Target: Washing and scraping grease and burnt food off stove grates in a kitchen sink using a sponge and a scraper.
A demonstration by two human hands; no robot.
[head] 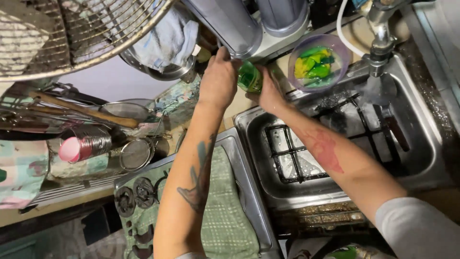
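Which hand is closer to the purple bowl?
Right. The right hand on the green bottle lies just beside the purple bowl; the left hand is beyond the bottle.

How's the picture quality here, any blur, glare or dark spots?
Head view: the hands and green bottle are slightly motion-blurred; wet glare on the sink and grate; bottom left corner is in deep shadow; wire fan guard looms bowed and soft.

Green bottle (pixel 249 76) behind sink (pixel 421 144)
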